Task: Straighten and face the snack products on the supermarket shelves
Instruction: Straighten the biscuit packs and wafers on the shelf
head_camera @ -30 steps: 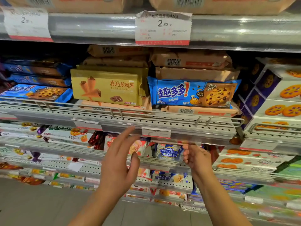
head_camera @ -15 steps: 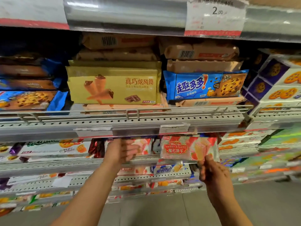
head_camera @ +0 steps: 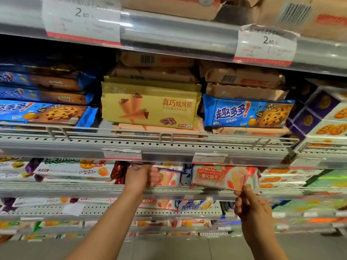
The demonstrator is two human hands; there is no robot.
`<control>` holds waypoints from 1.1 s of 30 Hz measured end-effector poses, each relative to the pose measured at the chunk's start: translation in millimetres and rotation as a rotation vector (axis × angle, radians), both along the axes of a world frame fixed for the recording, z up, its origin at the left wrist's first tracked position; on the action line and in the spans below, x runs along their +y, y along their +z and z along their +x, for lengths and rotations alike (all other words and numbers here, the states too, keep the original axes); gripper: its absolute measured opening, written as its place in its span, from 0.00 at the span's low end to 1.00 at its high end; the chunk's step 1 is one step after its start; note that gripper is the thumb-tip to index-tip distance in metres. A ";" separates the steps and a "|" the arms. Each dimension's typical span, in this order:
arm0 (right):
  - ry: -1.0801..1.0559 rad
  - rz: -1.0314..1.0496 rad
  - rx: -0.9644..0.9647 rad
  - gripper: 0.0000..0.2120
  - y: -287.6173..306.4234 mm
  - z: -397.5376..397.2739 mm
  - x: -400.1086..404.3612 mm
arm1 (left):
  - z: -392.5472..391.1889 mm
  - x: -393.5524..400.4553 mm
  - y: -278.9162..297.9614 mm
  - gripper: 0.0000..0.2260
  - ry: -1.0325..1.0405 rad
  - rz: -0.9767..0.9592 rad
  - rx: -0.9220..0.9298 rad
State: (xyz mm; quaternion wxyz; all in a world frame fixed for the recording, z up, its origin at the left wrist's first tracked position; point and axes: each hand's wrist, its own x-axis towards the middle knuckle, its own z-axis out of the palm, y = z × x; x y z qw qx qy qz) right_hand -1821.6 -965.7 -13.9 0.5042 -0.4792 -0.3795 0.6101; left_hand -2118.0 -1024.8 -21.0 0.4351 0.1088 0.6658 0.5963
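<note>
Fingertips (head_camera: 239, 194) of the right hand (head_camera: 252, 209) are pinched on the lower edge of a pink wafer pack (head_camera: 224, 178), held facing out just under the perforated shelf rail (head_camera: 142, 145). To the left, another wafer pack (head_camera: 170, 177) is gripped by the curled left hand (head_camera: 141, 178). Above the rail, a yellow cone-snack pack (head_camera: 150, 107) is seen.
</note>
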 end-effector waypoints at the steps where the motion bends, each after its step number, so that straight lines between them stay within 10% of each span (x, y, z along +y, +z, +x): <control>1: 0.014 0.000 -0.013 0.18 0.1 -1.0 3.7 | 1.8 -1.9 -2.1 0.13 0.015 0.014 0.006; 15: 0.132 -0.208 0.293 0.13 -0.8 -53.8 41.0 | 21.2 -95.8 -13.9 0.19 0.261 0.272 0.128; 25: 0.270 -0.149 0.043 0.22 2.7 -162.1 12.3 | -9.1 -165.2 -13.2 0.19 0.529 0.282 0.192; 33: 0.519 -0.299 -0.105 0.09 -1.5 -187.8 8.7 | -16.0 -170.0 -13.0 0.19 0.569 0.277 0.182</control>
